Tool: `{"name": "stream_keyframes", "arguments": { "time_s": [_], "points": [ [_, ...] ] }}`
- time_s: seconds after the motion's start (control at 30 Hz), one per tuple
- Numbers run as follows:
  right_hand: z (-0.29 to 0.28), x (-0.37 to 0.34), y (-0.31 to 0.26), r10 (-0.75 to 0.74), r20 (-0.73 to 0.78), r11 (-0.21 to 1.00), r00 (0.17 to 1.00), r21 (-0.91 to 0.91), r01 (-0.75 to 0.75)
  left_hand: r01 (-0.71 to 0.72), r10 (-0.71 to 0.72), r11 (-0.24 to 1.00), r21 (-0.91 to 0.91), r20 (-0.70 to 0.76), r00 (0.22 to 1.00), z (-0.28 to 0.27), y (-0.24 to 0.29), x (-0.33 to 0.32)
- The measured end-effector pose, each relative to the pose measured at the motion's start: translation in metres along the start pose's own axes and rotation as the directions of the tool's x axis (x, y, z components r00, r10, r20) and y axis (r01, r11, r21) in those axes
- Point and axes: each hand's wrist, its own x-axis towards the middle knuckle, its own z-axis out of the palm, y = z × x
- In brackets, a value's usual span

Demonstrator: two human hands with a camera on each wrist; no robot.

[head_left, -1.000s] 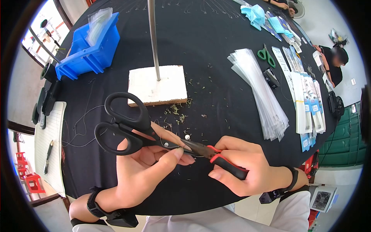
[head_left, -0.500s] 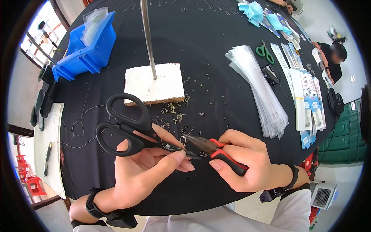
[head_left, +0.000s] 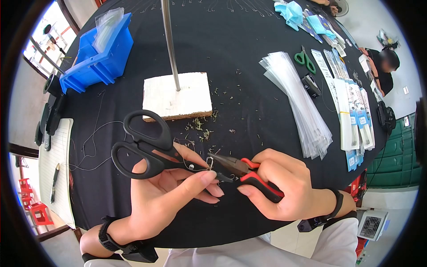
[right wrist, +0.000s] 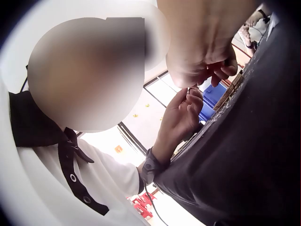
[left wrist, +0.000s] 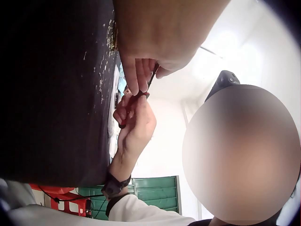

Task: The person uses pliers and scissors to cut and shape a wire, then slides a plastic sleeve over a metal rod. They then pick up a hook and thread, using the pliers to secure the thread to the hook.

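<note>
In the head view my left hand point(head_left: 162, 196) holds black-handled scissors point(head_left: 165, 141), their handle rings up to the left and the blades pointing right past the fingertips. Its thumb and index finger also pinch a thin pale strand point(head_left: 210, 162) that bends into a small loop above the thumb tip. My right hand point(head_left: 284, 187) grips pliers with red and black handles point(head_left: 262, 186); their narrow nose reaches left to the top of that loop. Both wrist views show the two hands close together, with the strand mostly hidden behind fingers.
Beyond the hands, a white block point(head_left: 191, 100) carries an upright metal rod point(head_left: 171, 49), with clippings scattered nearby. A blue bin point(head_left: 100, 62) stands back left, a notebook point(head_left: 49, 187) left. Right lie clear plastic sleeves point(head_left: 302, 111), green scissors point(head_left: 305, 61) and printed packets point(head_left: 353, 120).
The pliers' nose has moved from beside the left fingertips up and left to the strand, whose small loop now shows. The scissors stay in the left hand, almost unmoved.
</note>
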Motion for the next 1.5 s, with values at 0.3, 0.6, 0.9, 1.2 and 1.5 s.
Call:
{"name": "stream_keyframes", "arguments": {
  "time_s": [0.3,0.6,0.9,1.2,1.5],
  "points": [
    [0.006,0.001,0.004,-0.094,-0.016,0.976,0.995,-0.197,0.089,0.048,-0.046,0.997,0.065,-0.03,0.998,-0.003,-0.001,0.0],
    [0.007,0.001,0.007,-0.138,0.011,0.945,0.99,-0.299,0.135,0.151,-0.153,0.986,0.074,0.02,0.988,-0.003,0.004,0.005],
    [0.007,0.002,0.009,-0.085,0.039,0.966,0.996,-0.24,0.092,0.154,-0.156,0.985,0.072,0.034,0.987,-0.006,0.004,0.005],
    [0.016,0.001,0.013,-0.097,0.037,0.922,0.995,-0.373,0.104,0.196,-0.196,0.978,0.079,-0.003,0.981,-0.01,-0.006,0.009],
    [0.03,-0.004,0.021,-0.177,0.025,0.863,0.984,-0.476,0.167,0.196,-0.194,0.979,0.052,-0.055,0.98,-0.01,-0.01,0.009]
  ]
}}
